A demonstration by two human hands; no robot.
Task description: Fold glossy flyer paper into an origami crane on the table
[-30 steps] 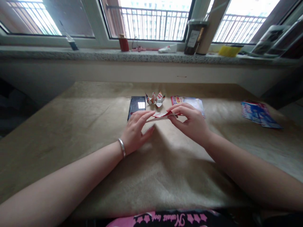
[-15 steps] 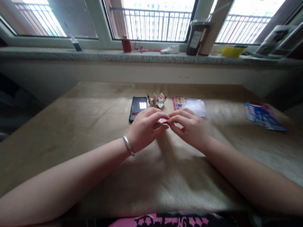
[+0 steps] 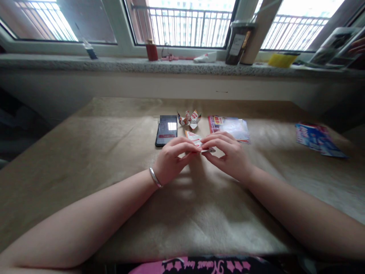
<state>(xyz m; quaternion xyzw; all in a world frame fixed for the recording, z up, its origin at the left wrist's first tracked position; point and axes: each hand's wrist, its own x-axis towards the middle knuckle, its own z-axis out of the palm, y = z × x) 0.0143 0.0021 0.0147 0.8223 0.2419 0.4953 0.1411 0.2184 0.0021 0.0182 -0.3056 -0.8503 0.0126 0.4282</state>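
Between my two hands is a small piece of folded printed paper (image 3: 193,138), white with red and orange print, its pointed end sticking up away from me. My left hand (image 3: 177,154), with a silver bangle at the wrist, pinches its near edge. My right hand (image 3: 226,152) has thumb and fingers closed on the right side of the same paper. Fingers hide much of its lower part. Just beyond it stands a folded paper figure (image 3: 189,119) with pointed tips. A phone (image 3: 167,131) lies left of that figure, its screen reflecting the window.
Behind my right hand lies a stack of printed flyers (image 3: 229,127). More blue flyers (image 3: 319,140) are fanned out at the table's right. On the windowsill (image 3: 119,67) stand a red container (image 3: 151,50), a dark canister (image 3: 237,43) and a yellow item (image 3: 283,59).
More of the folded paper shows now, its tip upright above my fingers. My left hand has shifted slightly down and left, and its fingers have drawn closer together.
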